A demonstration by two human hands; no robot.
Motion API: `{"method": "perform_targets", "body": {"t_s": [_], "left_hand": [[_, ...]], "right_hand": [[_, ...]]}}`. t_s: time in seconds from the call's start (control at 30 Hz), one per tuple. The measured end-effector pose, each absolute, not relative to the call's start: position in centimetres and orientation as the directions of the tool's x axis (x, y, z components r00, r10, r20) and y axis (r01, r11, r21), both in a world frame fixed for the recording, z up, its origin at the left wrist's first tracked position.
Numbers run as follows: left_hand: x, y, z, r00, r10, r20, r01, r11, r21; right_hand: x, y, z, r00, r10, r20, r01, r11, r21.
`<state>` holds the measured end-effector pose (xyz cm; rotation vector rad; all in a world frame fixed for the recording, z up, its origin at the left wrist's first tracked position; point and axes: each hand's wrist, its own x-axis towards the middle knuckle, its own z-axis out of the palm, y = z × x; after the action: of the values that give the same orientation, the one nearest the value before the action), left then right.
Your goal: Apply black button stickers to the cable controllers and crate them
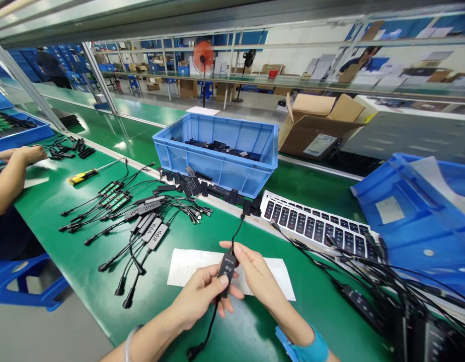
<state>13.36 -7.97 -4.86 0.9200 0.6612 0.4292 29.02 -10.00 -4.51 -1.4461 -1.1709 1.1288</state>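
Observation:
My left hand grips a small black inline controller with cables running from both ends. The thumb lies along its face. My right hand pinches the top of the same controller from the right. Both hands hover above a white sheet lying on the green bench. One cable rises toward the far edge, the other hangs down to a plug near my left wrist.
Several finished controllers with cables lie to the left. A sheet of button stickers and a pile of cabled units sit to the right. A blue bin holds black parts. Another person's arm works at the far left near a yellow screwdriver.

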Motion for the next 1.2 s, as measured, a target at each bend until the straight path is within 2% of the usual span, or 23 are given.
{"method": "perform_targets", "body": {"t_s": [0.1,0.23,0.4,0.47,0.53,0.6,0.63,0.7,0.73,0.77,0.8,0.83,0.9,0.93,1.0,1.07,1.2], "left_hand": [[13.5,-7.9,-5.2,0.689,0.645,-0.331,-0.064,0.51,0.858],[13.6,-7.9,-5.6,0.678,0.688,-0.258,-0.041,0.386,0.921],[13.0,-8.1,-5.5,0.718,0.65,-0.25,0.103,0.256,0.961],[12.4,-7.6,-5.8,0.749,0.635,-0.188,0.185,0.073,0.98],[11.6,-6.7,-6.6,0.738,0.672,-0.06,0.264,-0.206,0.942],[11.0,-5.8,-7.2,0.709,0.697,0.108,0.326,-0.459,0.826],[10.8,-5.5,-7.4,0.696,0.695,0.182,0.347,-0.547,0.762],[10.5,-5.1,-7.4,0.68,0.678,0.279,0.371,-0.647,0.666],[10.4,-5.1,-7.3,0.674,0.673,0.305,0.382,-0.67,0.637],[10.4,-5.1,-7.1,0.669,0.671,0.319,0.392,-0.684,0.616],[10.4,-5.2,-7.0,0.663,0.671,0.332,0.4,-0.693,0.6],[10.5,-5.2,-6.9,0.654,0.673,0.345,0.409,-0.699,0.587],[10.5,-5.3,-7.1,0.638,0.677,0.367,0.42,-0.705,0.572],[10.5,-5.3,-7.2,0.633,0.676,0.378,0.419,-0.709,0.567],[10.3,-5.1,-7.8,0.636,0.66,0.399,0.402,-0.725,0.559],[10.1,-4.7,-8.5,0.637,0.646,0.422,0.383,-0.74,0.553],[9.7,-3.6,-9.7,0.63,0.605,0.488,0.335,-0.778,0.532]], "right_hand": [[28.8,-10.2,-4.1,0.07,0.997,-0.035,0.201,-0.048,-0.978],[27.9,-10.5,-4.1,0.109,0.993,0.037,0.363,-0.005,-0.932],[28.3,-10.9,-3.3,0.094,0.996,0.011,0.362,-0.024,-0.932],[30.1,-11.5,-2.4,0.119,0.993,0.017,0.403,-0.033,-0.915],[33.1,-13.0,-1.3,0.204,0.979,0.012,0.496,-0.093,-0.863],[36.4,-15.5,-0.2,0.326,0.945,0.03,0.633,-0.194,-0.75],[38.0,-16.9,0.1,0.398,0.915,0.059,0.708,-0.265,-0.655],[40.4,-19.4,0.3,0.56,0.813,0.159,0.795,-0.474,-0.379],[41.1,-20.2,0.1,0.631,0.744,0.219,0.775,-0.588,-0.234],[41.3,-20.5,-0.3,0.649,0.714,0.262,0.757,-0.64,-0.131],[41.1,-20.5,-0.7,0.633,0.723,0.276,0.765,-0.639,-0.078],[40.5,-20.0,-1.2,0.575,0.779,0.251,0.814,-0.575,-0.079],[38.4,-18.3,-2.2,0.355,0.925,0.138,0.925,-0.326,-0.198],[37.2,-17.1,-2.7,0.238,0.968,0.084,0.939,-0.208,-0.273],[35.0,-14.7,-3.7,0.097,0.995,0.014,0.933,-0.085,-0.35],[33.6,-12.7,-4.6,0.039,0.999,0.003,0.942,-0.036,-0.334],[32.5,-11.3,-5.9,-0.099,0.985,0.145,0.985,0.117,-0.128]]}}
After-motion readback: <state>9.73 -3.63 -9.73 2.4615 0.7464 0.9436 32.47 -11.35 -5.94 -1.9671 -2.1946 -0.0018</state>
